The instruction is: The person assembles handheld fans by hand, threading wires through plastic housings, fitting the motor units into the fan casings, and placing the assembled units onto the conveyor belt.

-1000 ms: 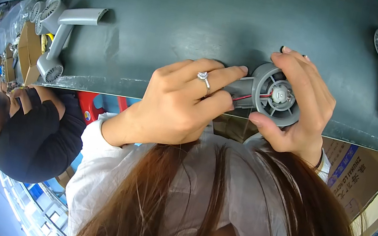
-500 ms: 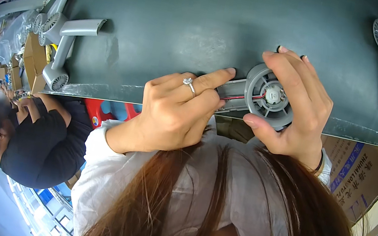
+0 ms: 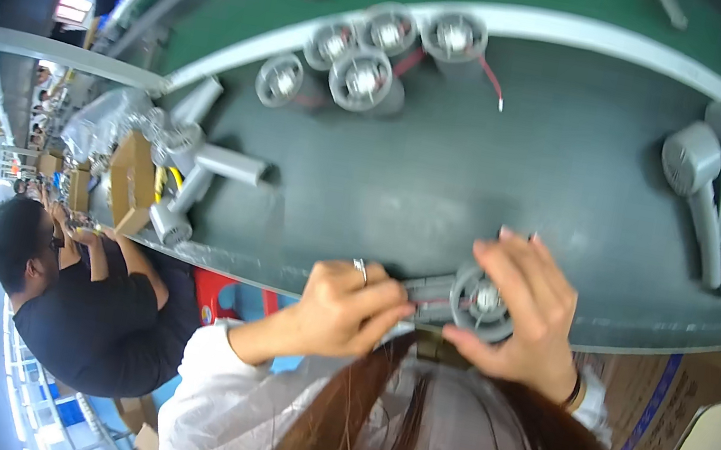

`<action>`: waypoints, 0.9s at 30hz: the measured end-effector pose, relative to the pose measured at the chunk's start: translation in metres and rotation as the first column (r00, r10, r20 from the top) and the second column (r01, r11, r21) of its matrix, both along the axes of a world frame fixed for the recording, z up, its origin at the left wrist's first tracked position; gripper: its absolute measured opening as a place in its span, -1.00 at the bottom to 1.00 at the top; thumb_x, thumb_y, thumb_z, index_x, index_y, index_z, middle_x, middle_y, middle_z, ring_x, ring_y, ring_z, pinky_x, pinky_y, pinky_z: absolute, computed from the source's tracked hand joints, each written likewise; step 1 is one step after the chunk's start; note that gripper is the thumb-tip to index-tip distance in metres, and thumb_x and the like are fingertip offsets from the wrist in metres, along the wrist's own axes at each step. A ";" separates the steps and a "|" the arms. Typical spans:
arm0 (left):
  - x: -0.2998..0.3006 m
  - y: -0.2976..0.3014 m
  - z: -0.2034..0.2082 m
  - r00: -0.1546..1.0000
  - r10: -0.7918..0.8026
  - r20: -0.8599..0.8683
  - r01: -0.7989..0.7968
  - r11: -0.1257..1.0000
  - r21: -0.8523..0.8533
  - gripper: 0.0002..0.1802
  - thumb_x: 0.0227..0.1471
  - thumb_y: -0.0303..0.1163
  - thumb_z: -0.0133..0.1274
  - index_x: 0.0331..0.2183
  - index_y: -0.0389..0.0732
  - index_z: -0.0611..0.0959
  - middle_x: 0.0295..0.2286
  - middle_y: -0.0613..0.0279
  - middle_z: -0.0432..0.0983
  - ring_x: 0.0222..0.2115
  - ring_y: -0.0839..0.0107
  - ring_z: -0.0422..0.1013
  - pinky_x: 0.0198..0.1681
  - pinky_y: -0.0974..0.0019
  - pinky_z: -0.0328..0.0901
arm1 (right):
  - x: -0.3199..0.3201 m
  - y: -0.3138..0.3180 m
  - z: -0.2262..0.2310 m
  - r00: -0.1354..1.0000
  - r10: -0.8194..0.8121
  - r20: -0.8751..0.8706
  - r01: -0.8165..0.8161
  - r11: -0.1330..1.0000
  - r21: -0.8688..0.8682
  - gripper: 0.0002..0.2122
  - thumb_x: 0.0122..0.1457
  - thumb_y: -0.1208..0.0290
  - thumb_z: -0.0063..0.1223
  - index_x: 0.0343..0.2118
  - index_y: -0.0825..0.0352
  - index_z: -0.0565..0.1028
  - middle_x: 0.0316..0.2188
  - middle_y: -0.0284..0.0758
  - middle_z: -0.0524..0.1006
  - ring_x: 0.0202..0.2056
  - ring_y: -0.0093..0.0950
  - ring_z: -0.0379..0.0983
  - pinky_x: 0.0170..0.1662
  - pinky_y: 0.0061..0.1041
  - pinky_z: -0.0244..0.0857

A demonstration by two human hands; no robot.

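A grey hair dryer housing (image 3: 460,299) lies at the near edge of the table, its handle pointing left. Inside its round head a white motor (image 3: 486,298) shows, with a red wire running into the open handle channel. My right hand (image 3: 535,318) is curved round the head, thumb on the near side and fingers on the far side. At the handle end, my left hand (image 3: 348,308) is closed, with a ring on one finger. Its bent fingers and thumb cover that end, and some fingertips are blurred.
Several grey cylinders with motors (image 3: 362,81) stand by the pale rail (image 3: 549,29) at the back. Grey dryer housings (image 3: 692,158) are grouped at right, more housings (image 3: 231,165) at left. Beyond lie a cardboard box (image 3: 132,183) and a seated co-worker (image 3: 100,305). A carton (image 3: 620,391) stands below right.
The view has tilted up, bringing the rail and motor cylinders into sight. My left index finger, stretched along the handle before, is now bent in. My right hand keeps its grip on the head.
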State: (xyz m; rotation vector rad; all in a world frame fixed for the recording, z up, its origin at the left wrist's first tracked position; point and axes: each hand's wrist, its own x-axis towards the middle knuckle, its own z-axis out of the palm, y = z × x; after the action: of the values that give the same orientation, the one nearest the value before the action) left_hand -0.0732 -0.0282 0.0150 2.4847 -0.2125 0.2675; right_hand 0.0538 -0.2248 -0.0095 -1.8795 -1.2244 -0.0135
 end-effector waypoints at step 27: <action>0.303 0.284 -0.009 0.777 0.592 0.214 -0.629 0.723 0.285 -0.67 -0.23 -0.26 0.13 -0.36 -0.25 0.67 -0.39 -0.04 0.57 -0.30 0.05 0.49 -0.15 0.15 0.35 | -0.014 -0.013 -0.011 0.939 -0.111 -0.324 0.181 0.964 0.195 -0.66 -0.16 0.53 0.22 -0.24 0.46 0.49 -0.23 -0.06 0.52 -0.21 -0.17 0.49 -0.13 -0.40 0.35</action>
State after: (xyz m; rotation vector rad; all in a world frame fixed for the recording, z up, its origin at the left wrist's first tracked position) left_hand 0.2295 0.2563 0.0061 2.8199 0.5983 0.6948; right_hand 0.0402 -0.2376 -0.0209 -1.6965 -0.8298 0.0610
